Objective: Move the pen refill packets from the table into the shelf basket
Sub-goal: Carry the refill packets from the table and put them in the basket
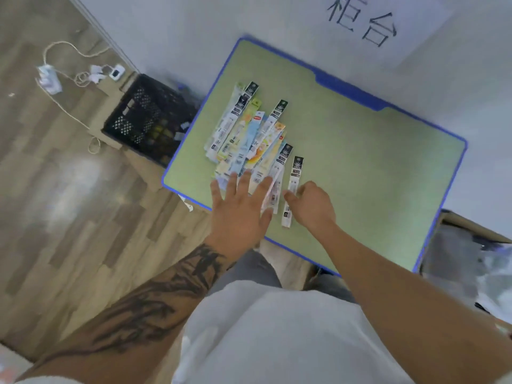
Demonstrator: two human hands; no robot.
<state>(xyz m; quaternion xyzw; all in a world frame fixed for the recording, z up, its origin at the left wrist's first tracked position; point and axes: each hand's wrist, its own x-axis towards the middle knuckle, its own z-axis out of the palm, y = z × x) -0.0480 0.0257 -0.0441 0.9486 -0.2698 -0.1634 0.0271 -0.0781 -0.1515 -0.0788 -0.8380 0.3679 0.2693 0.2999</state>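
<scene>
Several long pen refill packets (pixel 250 134) lie fanned in a loose pile on the green table with a blue rim (pixel 360 167). My left hand (pixel 239 209) lies flat with fingers spread, its fingertips resting on the near end of the pile. A single packet with a black top (pixel 295 176) lies apart at the pile's right. My right hand (pixel 311 205) has curled fingers, and its fingertips touch that packet's lower half. No shelf basket is in view.
A black plastic crate (pixel 149 117) stands on the wooden floor by the table's left edge. A white power strip and cable (pixel 50 79) lie further left. A cardboard box (pixel 471 245) sits at the table's right end. A paper sign (pixel 363 20) hangs on the wall.
</scene>
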